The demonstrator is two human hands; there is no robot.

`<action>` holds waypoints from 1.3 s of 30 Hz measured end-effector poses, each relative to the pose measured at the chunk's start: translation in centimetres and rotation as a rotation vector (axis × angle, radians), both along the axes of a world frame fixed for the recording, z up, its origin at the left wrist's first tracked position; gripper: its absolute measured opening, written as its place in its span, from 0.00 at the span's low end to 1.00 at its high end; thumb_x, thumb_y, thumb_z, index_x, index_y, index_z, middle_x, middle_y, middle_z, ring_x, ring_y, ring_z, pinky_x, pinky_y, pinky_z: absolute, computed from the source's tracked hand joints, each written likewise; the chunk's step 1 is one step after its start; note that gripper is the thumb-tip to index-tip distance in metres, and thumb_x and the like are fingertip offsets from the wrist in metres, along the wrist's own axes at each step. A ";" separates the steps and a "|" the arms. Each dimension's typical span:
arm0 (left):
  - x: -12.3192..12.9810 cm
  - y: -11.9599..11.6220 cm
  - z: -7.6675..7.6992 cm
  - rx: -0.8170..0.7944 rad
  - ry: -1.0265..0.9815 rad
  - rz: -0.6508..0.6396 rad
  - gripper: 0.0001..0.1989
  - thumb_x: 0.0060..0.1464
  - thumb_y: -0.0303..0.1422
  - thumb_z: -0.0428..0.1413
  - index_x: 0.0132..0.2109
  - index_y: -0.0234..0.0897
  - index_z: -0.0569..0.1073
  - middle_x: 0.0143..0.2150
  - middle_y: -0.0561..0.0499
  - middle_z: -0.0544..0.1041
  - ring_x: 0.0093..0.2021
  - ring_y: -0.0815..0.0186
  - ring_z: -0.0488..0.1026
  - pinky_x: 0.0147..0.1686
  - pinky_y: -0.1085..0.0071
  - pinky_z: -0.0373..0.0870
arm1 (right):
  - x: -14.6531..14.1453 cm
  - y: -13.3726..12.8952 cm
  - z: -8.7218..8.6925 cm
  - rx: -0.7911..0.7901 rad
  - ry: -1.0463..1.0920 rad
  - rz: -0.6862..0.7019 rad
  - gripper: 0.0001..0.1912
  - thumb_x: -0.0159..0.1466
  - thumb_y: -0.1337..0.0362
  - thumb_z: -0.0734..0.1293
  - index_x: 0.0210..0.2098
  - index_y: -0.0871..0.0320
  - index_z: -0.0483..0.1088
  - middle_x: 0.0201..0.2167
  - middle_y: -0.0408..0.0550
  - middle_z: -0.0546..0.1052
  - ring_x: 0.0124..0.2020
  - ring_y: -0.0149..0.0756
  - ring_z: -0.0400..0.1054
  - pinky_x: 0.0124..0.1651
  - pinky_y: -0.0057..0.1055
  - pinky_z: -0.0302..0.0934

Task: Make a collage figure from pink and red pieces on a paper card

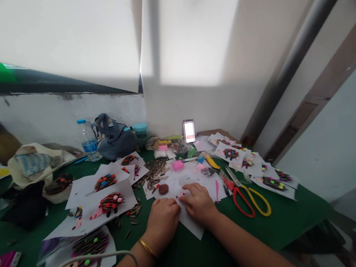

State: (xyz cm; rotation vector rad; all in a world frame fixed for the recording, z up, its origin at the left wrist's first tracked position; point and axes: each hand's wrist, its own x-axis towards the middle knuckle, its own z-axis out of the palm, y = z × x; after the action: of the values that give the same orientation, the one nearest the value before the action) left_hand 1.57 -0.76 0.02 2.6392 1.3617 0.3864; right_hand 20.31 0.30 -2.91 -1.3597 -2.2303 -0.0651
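Observation:
A white sheet of paper [192, 228] lies under both hands on the green table. My right hand [200, 202] rests on it with bent fingers, thumb and forefinger around a small pink piece [182, 194] with dark dots. Close beside it, my left hand [163, 219] has its fingers curled in at the paper's edge; what they hold, if anything, is hidden. A brown lump [163, 189], which looks like clay, sits just beyond my left hand. Next to that lump is a small red ball [158, 186].
Scissors with red and yellow handles [250, 200] lie at the right. Sunflower seeds [156, 173] are heaped behind the paper. Hedgehog pictures [109, 203] cover both sides. A water bottle [88, 142] and blue bag [115, 137] stand at the back. A cable [83, 257] crosses the front left.

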 end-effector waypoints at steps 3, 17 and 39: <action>0.0 0.0 0.0 -0.002 -0.007 0.000 0.11 0.56 0.25 0.52 0.41 0.41 0.77 0.41 0.49 0.78 0.45 0.59 0.71 0.48 0.60 0.57 | 0.0 -0.1 0.0 -0.009 0.002 0.002 0.16 0.57 0.67 0.68 0.44 0.46 0.77 0.56 0.47 0.70 0.55 0.46 0.60 0.53 0.41 0.52; -0.1 0.2 -0.3 0.017 -0.046 -0.007 0.10 0.56 0.24 0.52 0.37 0.41 0.77 0.40 0.50 0.78 0.44 0.60 0.71 0.48 0.60 0.57 | 1.1 -0.1 0.3 0.096 0.092 -0.078 0.21 0.60 0.71 0.62 0.51 0.53 0.73 0.53 0.51 0.72 0.55 0.44 0.61 0.55 0.41 0.54; -2.8 4.8 -1.7 0.137 -0.071 0.447 0.23 0.60 0.25 0.45 0.59 0.44 0.69 0.62 0.46 0.70 0.63 0.53 0.61 0.54 0.53 0.56 | 3.1 -0.6 -0.3 -0.271 0.004 -0.214 0.29 0.62 0.70 0.57 0.63 0.54 0.62 0.60 0.51 0.69 0.63 0.42 0.58 0.61 0.45 0.49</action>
State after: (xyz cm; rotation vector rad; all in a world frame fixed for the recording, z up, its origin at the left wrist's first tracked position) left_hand -1.26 4.02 -1.70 2.3718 1.9613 0.6387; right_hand 23.38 -0.30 -3.17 -1.7374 -2.1397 0.1707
